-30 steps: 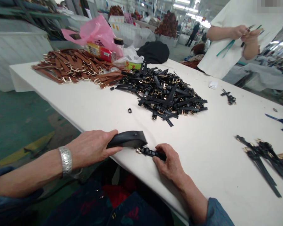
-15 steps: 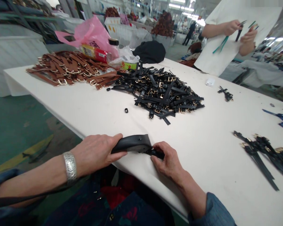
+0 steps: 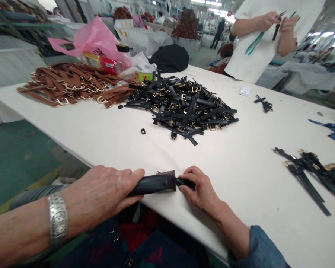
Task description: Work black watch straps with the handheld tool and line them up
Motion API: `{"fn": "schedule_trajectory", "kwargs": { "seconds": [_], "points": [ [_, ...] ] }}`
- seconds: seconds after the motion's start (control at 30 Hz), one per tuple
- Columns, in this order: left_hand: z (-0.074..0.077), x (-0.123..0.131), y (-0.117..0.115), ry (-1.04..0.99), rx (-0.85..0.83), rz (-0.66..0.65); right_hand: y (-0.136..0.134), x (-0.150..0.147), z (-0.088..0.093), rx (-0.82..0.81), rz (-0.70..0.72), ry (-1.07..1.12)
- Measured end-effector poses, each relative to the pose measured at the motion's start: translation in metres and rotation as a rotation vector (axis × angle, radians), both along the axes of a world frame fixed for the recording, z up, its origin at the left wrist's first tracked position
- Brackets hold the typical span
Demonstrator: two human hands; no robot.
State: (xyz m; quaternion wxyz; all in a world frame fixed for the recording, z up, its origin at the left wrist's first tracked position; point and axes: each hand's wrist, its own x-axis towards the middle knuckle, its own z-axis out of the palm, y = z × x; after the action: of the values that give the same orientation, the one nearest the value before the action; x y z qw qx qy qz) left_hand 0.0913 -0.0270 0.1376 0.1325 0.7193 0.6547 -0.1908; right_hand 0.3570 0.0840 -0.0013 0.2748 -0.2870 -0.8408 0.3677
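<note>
At the near edge of the white table (image 3: 240, 175) my left hand (image 3: 100, 193) is closed round a wide black leather piece (image 3: 156, 183) lying flat. My right hand (image 3: 199, 188) pinches a narrow black buckle strap (image 3: 186, 182) whose end is tucked under that wide piece; its buckle is hidden. A big heap of black straps with gold buckles (image 3: 184, 106) lies in the middle of the table. A small black loop (image 3: 143, 131) lies loose between the heap and my hands.
Brown straps (image 3: 69, 83) are piled at the far left beside a pink bag (image 3: 93, 37) and a black bundle (image 3: 170, 57). More black straps (image 3: 309, 169) lie at the right. A person in white (image 3: 268, 33) stands across the table handling a strap.
The strap has slid under the wide piece, hiding its gold buckle. Both hands have drawn closer to the table edge and the wide piece now lies flatter.
</note>
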Motion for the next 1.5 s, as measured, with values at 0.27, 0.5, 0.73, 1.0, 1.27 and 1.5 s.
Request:
{"fn": "schedule_trajectory", "kwargs": {
  "seconds": [0.27, 0.5, 0.73, 1.0, 1.27, 1.5],
  "points": [
    [0.006, 0.008, 0.032, -0.038, 0.102, -0.022, 0.006, 0.002, 0.002, -0.051, -0.025, 0.005],
    [0.002, -0.012, 0.023, -0.036, 0.093, -0.01, 0.004, 0.003, -0.001, -0.007, -0.008, 0.032],
    [0.007, -0.02, 0.018, -0.085, 0.15, -0.048, 0.002, -0.002, 0.0, -0.062, -0.006, 0.014],
    [0.007, 0.008, 0.035, -0.028, 0.059, 0.015, 0.01, -0.001, 0.003, -0.092, 0.01, 0.015],
    [0.0, -0.04, 0.029, 0.043, 0.167, 0.138, 0.007, -0.002, 0.006, -0.102, 0.008, -0.023],
    [0.004, -0.015, 0.024, -0.025, 0.075, -0.068, 0.008, -0.001, 0.007, -0.111, 0.025, 0.007]
  ]
}}
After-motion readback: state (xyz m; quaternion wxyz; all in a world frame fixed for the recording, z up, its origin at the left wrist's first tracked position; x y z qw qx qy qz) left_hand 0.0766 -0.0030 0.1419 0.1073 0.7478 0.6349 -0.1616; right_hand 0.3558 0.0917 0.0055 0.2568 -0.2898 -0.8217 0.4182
